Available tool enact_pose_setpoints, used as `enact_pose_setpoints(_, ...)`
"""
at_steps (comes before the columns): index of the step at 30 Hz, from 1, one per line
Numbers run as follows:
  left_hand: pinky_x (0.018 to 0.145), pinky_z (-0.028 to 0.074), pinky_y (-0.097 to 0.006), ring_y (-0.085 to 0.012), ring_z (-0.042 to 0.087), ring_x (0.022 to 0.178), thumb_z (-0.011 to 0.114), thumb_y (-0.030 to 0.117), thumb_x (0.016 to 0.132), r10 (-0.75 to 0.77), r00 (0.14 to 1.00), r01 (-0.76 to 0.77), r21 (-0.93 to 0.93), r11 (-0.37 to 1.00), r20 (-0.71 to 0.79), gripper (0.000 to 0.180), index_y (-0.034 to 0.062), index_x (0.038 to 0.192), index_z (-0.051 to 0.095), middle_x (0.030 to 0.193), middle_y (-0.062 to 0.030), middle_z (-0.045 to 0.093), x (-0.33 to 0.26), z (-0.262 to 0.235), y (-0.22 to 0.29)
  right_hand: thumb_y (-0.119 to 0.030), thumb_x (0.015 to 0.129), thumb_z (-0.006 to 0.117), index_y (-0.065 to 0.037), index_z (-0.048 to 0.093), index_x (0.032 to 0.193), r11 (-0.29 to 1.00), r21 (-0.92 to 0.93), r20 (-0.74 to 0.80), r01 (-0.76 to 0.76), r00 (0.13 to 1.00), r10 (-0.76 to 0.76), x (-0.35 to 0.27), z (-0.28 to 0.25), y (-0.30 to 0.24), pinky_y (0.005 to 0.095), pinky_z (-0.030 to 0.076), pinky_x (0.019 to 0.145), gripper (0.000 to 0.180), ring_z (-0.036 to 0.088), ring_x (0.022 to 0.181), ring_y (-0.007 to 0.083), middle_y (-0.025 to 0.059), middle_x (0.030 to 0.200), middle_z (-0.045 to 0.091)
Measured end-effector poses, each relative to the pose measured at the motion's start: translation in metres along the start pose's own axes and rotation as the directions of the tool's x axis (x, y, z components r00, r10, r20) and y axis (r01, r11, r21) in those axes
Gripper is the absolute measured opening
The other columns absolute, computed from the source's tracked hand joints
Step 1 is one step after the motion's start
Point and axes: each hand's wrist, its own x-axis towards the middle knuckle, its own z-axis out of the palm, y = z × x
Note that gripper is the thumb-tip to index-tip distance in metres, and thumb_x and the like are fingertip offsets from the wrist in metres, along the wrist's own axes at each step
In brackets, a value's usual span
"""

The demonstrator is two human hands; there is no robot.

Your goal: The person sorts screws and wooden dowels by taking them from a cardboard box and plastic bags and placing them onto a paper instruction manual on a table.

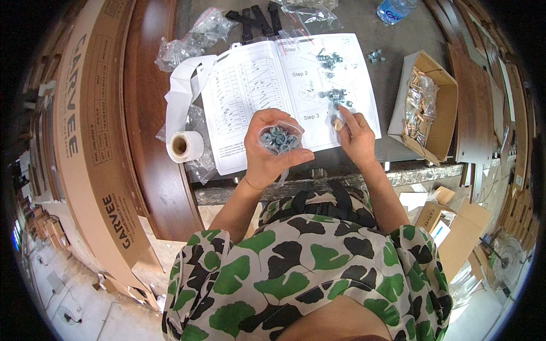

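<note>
In my left hand (pixel 267 150), a clear plastic bag (pixel 280 138) is held with its mouth spread, and small grey metal fittings fill it. My right hand (pixel 356 136) is closed on a small clear bag (pixel 336 120) with something beige in it, over the right page of the open instruction sheets (pixel 244 96). Just beyond those fingers, a pile of small metal fittings (pixel 336 98) lies on the page. Another pile of metal fittings (pixel 329 59) sits farther up the same page.
On the right stands an open cardboard box (pixel 406 85) with bagged wooden dowels (pixel 421 105). A white paper roll (pixel 186 146) is left of the sheets. Bagged hardware (pixel 207 28), black straps (pixel 254 23) and a water bottle (pixel 394 10) lie at the back. Brown boards (pixel 149 102) flank the table's left.
</note>
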Motion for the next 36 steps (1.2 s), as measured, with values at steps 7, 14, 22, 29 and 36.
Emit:
enact_pose_setpoints(7,0.070,0.047,-0.024,-0.0103,0.057,0.080,0.087,0.011,0.056,-0.078,0.996,0.077,-0.052,0.996,-0.033,0.061,0.0047,0.103,0.048,0.089,-0.0050,0.059,0.0012,0.0018,0.0010,-0.015,0.079,0.062,-0.014,0.054,0.124,0.993,-0.101,-0.009,0.067,0.998,-0.069,0.0036,0.0039,-0.0042,0.0338,0.048,0.053,0.046,0.054,0.062,0.0218,0.0070,0.077,0.052)
enact_pose_setpoints(14,0.070,0.047,-0.023,-0.0100,0.057,0.080,0.087,0.011,0.058,-0.085,0.996,0.083,-0.068,0.994,-0.031,0.060,0.0045,0.104,0.048,0.089,-0.0053,0.060,0.0003,0.0012,0.0010,-0.015,0.079,0.062,-0.013,0.052,0.126,0.992,-0.112,0.014,0.053,0.999,-0.052,0.0032,0.0026,-0.0061,0.0336,0.048,0.053,0.048,0.053,0.062,0.0204,0.0064,0.076,0.051)
enact_pose_setpoints(22,0.071,0.048,-0.023,-0.0104,0.058,0.080,0.086,0.011,0.058,-0.089,0.996,0.087,-0.076,0.993,-0.024,0.061,0.0044,0.104,0.048,0.089,-0.0054,0.060,-0.0009,0.0004,-0.0015,-0.017,0.079,0.063,-0.014,0.048,0.129,0.987,-0.147,0.039,0.062,0.998,-0.057,0.0084,0.0022,-0.0095,0.0340,0.047,0.053,0.052,0.053,0.064,0.0210,0.0074,0.073,0.051)
enact_pose_setpoints(29,0.058,0.048,-0.026,-0.0151,0.058,0.067,0.083,0.012,0.062,-0.005,1.000,0.005,0.003,1.000,-0.004,0.060,0.0015,0.107,0.044,0.085,-0.0129,0.059,0.0002,-0.0026,-0.0054,-0.018,0.080,0.063,-0.014,0.046,0.131,0.986,-0.156,0.057,0.054,0.997,-0.045,0.0083,0.0023,-0.0092,0.0349,0.047,0.053,0.054,0.054,0.066,0.0217,0.0077,0.074,0.051)
enact_pose_setpoints(36,0.058,0.048,-0.026,-0.0151,0.058,0.067,0.083,0.012,0.062,-0.001,1.000,0.001,0.002,1.000,0.003,0.060,0.0017,0.106,0.044,0.086,-0.0130,0.059,0.0003,-0.0028,-0.0055,-0.018,0.080,0.063,-0.014,0.043,0.132,0.988,-0.149,0.058,0.047,0.998,-0.039,0.0073,0.0012,-0.0098,0.0350,0.048,0.053,0.056,0.054,0.067,0.0217,0.0080,0.076,0.052)
